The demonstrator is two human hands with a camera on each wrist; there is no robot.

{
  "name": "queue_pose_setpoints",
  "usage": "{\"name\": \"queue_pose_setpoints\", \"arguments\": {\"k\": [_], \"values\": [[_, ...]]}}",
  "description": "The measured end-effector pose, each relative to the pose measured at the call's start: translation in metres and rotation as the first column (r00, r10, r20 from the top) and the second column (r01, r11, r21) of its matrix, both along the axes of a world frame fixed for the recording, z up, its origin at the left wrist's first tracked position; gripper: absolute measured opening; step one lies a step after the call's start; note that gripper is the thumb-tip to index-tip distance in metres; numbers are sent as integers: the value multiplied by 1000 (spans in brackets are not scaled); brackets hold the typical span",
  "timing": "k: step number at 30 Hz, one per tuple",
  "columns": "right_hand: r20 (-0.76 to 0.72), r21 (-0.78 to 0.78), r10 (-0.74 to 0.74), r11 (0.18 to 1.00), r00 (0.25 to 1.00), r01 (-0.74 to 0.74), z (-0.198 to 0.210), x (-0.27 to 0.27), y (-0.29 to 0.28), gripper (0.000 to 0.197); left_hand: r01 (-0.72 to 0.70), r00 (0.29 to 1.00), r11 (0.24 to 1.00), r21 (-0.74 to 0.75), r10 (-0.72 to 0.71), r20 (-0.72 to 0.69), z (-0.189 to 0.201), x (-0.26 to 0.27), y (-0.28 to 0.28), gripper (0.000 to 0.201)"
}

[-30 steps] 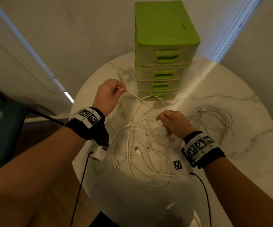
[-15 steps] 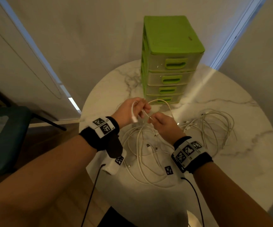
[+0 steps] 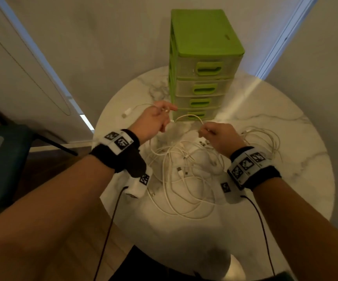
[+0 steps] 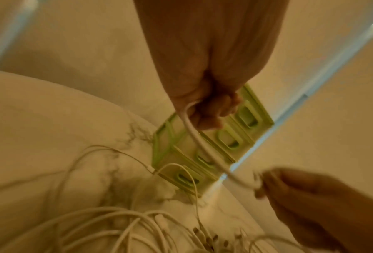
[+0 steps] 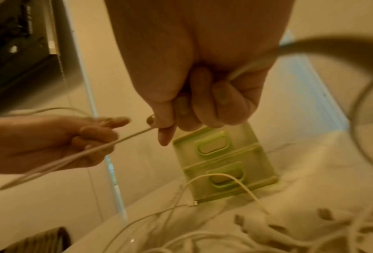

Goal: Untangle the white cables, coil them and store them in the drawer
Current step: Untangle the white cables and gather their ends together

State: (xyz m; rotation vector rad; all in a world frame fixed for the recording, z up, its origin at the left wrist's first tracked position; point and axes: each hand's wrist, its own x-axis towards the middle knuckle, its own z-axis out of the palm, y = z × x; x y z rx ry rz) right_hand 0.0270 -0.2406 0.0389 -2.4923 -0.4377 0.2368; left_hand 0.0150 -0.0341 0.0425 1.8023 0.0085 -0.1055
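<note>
Since approx. half a sec ago, both hands have drawn apart: they were nearly touching over the pile, now a short span of cable runs between them. Camera also shifted; drawer unit sits higher in the head view.

Round white marble-pattern table (image 3: 285, 179): bears everything. Green plastic four-drawer unit (image 3: 204, 63) stands at the far edge, all drawers closed, so storage not yet begun.

Tangled pile of thin white charging cables (image 3: 184, 179): lies on the table between and below the wrists, loops overlapping, several plugs visible. Second looser bundle of white cables (image 3: 265, 138) lies to the right, part hidden by the right wrist.

Left hand (image 3: 153, 122): fingers curled, gripping the white cable being worked (image 4: 198, 140); wrist view shows the cable leaving the fist downward. One end w/ a small white plug (image 3: 126, 114) trails on the table to the left.

Right hand (image 3: 218, 136): thumb and forefinger pinch the same cable; the other fingers are curled, w/ more cable passing through the fist and looping out behind.

Assessment: the widening looks like one cable being drawn out hand-to-hand to free it from the pile. Untangling stage, early; no coil formed. Risk: pulling may drag or tighten neighbouring loops.
</note>
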Motion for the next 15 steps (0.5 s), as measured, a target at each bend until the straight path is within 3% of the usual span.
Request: {"name": "queue_pose_setpoints", "arguments": {"k": [2,3,5,9,12,14,15], "values": [[42,20,48,999,998,-49,3,0,13,24,169,985,960,225,-172,-8,0,1,-18,28],[56,20,50,998,997,-52,5,1,17,25,270,960,900,342,-280,-19,-3,0,-25,35],[78,15,32,999,996,-34,10,4,19,25,343,933,820,458,-354,-67,-9,-1,-34,36],[60,37,12,999,998,-14,6,12,3,25,154,987,959,238,-139,-79,-17,1,-41,33],[-13,18,-9,1000,1000,9,-3,21,-28,23,-41,992,996,77,50,-117,-23,8,-29,34],[-53,-14,-34,999,998,33,-9,27,-45,21,-95,990,989,109,105,-96,-29,13,-23,30],[-54,-21,-27,999,998,26,-13,30,-49,20,-93,994,975,202,103,-41,-36,17,-23,23]]}}
